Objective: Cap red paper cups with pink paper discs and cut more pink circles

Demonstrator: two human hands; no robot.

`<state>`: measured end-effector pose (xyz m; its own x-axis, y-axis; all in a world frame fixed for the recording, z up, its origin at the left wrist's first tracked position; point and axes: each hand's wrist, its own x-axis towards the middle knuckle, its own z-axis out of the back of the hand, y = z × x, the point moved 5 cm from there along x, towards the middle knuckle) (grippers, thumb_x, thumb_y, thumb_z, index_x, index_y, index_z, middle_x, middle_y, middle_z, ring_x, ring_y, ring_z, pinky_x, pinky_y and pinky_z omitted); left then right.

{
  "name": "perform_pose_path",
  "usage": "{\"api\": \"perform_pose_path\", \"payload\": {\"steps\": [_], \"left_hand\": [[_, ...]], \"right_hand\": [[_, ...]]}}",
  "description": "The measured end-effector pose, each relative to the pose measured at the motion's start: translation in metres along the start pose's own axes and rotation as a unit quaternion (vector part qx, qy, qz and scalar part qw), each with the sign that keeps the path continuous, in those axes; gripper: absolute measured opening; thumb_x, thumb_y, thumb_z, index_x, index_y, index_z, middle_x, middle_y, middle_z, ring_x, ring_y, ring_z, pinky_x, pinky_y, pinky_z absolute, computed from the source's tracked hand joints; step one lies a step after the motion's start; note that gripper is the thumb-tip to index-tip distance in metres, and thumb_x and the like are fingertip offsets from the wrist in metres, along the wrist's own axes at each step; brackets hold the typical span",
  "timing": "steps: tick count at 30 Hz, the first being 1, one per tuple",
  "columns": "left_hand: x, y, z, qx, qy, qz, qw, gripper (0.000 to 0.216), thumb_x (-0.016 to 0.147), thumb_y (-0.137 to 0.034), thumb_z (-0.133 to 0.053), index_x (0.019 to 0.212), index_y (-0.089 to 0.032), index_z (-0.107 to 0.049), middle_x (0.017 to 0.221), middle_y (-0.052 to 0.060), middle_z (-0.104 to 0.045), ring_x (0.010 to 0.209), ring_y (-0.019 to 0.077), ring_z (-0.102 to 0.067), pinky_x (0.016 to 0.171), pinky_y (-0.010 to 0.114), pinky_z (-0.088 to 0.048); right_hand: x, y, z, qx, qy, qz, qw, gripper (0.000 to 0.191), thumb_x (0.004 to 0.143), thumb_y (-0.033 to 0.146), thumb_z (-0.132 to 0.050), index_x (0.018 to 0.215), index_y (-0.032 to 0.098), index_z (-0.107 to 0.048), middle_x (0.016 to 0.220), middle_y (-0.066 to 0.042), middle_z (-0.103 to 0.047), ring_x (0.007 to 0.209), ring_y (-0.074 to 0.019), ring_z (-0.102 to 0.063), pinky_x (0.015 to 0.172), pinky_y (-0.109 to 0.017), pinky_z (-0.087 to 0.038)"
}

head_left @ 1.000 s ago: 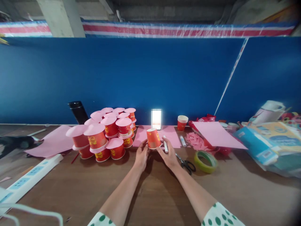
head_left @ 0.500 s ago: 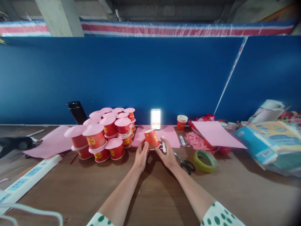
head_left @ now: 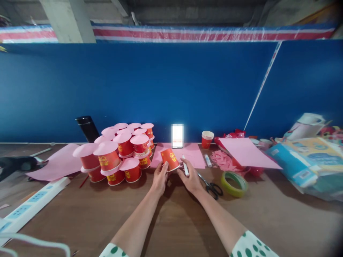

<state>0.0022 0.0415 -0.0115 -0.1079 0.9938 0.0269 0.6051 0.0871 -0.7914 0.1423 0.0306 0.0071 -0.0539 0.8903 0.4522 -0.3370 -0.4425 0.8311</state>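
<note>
My left hand is closed round a red paper cup with gold print. The cup is tilted, its white rim facing down toward me and its base end up. In my right hand a slim white stick stands between thumb and fingers; its exact kind is not clear. My right fingertips are close to the cup's rim, and I cannot tell if they touch it. Behind the cup lies pink paper. To the left, red cups topped with pink paper discs stand in stacked rows.
Scissors, green-yellow tape and a white-and-blue tube lie to the right. Nested cups, pink scraps and a tissue pack sit beyond. A lit phone stands behind; a power strip is left.
The cup has turned in my left hand, its base leaning further left and its gold print coming to face me. My right hand has shifted slightly, and the white stick leans a little more.
</note>
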Motion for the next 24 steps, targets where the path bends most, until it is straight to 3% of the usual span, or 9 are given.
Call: {"api": "perform_pose_path", "payload": {"steps": [7,16,24], "left_hand": [[0.0007,0.0000,-0.0005,0.020,0.013,-0.014,1.000,0.039,0.068,-0.037,-0.070,0.100,-0.018,-0.061,0.102,0.007,-0.066,0.086,0.0177,-0.064,0.078,0.030,-0.049],[-0.0007,-0.0016,-0.0006,0.023,-0.009,-0.004,1.000,0.039,0.066,-0.038,-0.071,0.096,-0.016,-0.060,0.089,0.006,-0.069,0.079,0.0185,-0.066,0.072,0.028,-0.050],[0.0009,0.0016,0.0019,0.040,-0.014,-0.004,0.999,0.038,0.065,-0.041,-0.070,0.091,-0.015,-0.059,0.080,0.005,-0.068,0.071,0.0182,-0.066,0.066,0.027,-0.051]], "right_hand": [[0.0010,-0.0017,0.0002,0.005,-0.005,0.001,1.000,0.040,0.083,0.029,-0.051,0.122,0.020,-0.047,0.103,-0.008,-0.064,0.090,-0.0193,-0.062,0.061,-0.026,-0.051],[0.0005,0.0037,0.0015,-0.030,-0.007,0.024,0.999,0.040,0.081,0.026,-0.052,0.120,0.021,-0.050,0.108,-0.007,-0.063,0.091,-0.0201,-0.062,0.076,-0.033,-0.051],[0.0002,0.0035,0.0004,-0.047,0.001,0.035,0.998,0.040,0.081,0.025,-0.051,0.121,0.020,-0.049,0.110,-0.008,-0.061,0.096,-0.0204,-0.060,0.080,-0.034,-0.050]]}}
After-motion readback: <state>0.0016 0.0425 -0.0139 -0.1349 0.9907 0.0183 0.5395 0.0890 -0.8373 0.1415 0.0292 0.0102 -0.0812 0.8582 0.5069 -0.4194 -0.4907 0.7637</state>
